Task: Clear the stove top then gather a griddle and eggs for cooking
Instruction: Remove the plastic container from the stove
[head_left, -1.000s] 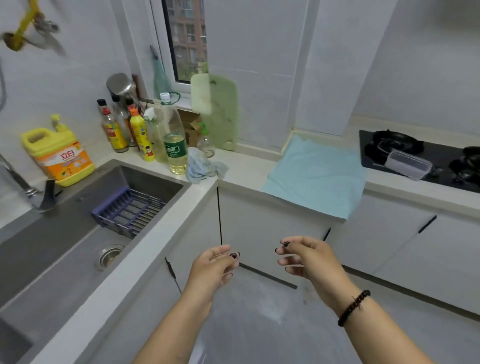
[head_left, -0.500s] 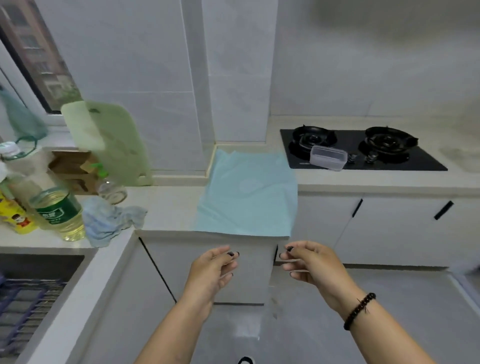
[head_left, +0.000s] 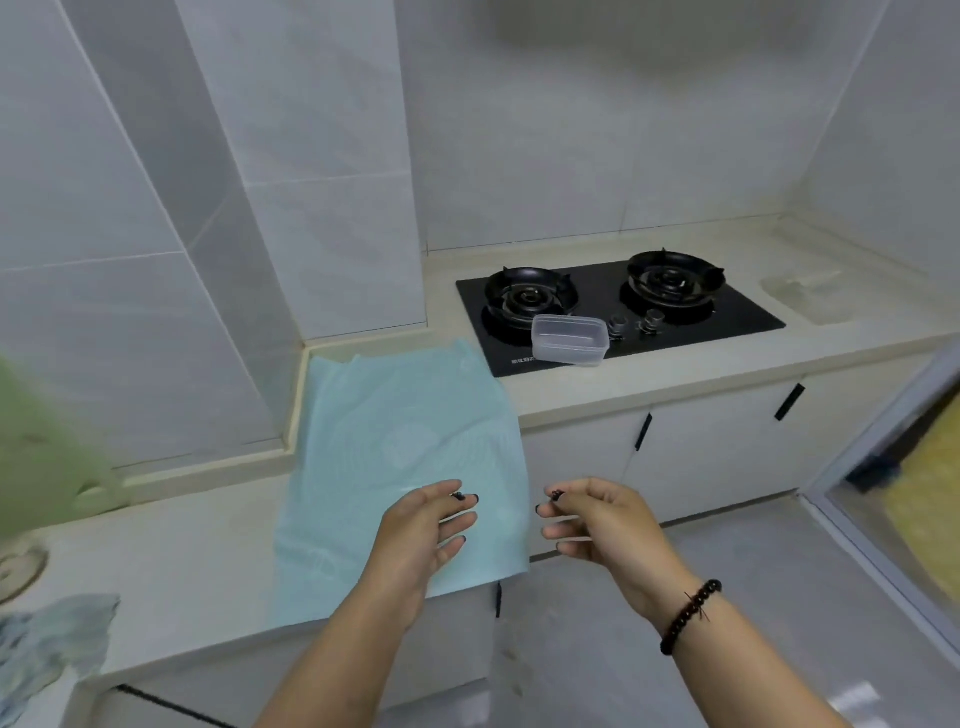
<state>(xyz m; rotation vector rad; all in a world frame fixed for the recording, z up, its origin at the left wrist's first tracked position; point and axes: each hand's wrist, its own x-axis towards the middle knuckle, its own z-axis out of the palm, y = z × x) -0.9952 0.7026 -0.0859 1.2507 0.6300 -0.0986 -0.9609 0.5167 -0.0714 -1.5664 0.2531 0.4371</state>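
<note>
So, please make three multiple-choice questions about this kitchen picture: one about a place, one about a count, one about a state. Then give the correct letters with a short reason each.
1. Where does the clear plastic container sit?
A. on the front edge of the black stove top
B. on the blue cloth
C. on the floor

2. How many burners does the stove top have?
A. one
B. two
C. four

3. What do the hands hold?
A. a griddle
B. an egg
C. nothing

Answers:
1. A: the container rests on the glass in front of the left burner, beside the knobs.
2. B: only the left burner and the right burner show.
3. C: the left hand and the right hand have loosely curled fingers and hover, empty, near the blue cloth.
</note>
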